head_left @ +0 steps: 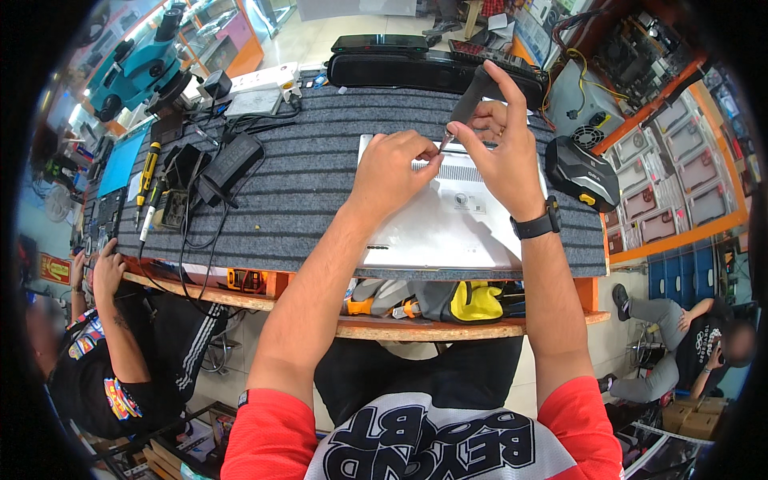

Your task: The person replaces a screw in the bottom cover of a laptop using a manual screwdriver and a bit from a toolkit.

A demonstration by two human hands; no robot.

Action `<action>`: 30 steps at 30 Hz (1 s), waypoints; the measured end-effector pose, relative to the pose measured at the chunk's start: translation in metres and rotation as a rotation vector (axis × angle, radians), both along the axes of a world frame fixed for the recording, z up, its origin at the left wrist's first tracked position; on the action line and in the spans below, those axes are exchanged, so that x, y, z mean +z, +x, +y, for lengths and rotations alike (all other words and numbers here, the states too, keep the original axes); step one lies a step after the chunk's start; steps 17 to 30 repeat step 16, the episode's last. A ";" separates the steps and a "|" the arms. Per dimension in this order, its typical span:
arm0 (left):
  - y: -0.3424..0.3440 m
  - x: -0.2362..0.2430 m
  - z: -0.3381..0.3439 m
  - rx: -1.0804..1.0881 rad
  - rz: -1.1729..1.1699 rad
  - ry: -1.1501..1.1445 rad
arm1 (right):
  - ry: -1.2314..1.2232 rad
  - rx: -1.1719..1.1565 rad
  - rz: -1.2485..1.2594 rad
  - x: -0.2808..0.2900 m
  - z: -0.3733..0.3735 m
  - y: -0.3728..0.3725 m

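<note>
A silver laptop [448, 232] lies upside down on the grey ribbed mat [304, 184], its vent grille toward the far edge. My right hand [500, 144] grips a dark-handled screwdriver [470, 96], tilted with the tip down near the laptop's far edge. My left hand [392, 168] rests on the laptop's base, its fingertips pinched together right at the screwdriver tip; whatever they pinch is too small to see. A black watch sits on my right wrist.
Black power adapters and cables [228, 164] and yellow-handled tools [148, 172] lie on the mat's left. A black bag [416, 68] lines the far edge, a black case [582, 172] sits right. One person sits at lower left [112, 352], another at lower right [688, 344].
</note>
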State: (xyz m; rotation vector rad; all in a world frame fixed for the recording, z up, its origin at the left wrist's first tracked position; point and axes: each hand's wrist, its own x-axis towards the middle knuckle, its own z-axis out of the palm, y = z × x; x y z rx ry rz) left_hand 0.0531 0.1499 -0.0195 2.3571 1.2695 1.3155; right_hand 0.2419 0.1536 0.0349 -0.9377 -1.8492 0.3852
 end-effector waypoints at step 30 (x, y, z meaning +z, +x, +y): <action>-0.003 -0.007 0.001 0.012 0.250 -0.158 | -0.061 -0.138 -0.014 -0.014 0.022 0.004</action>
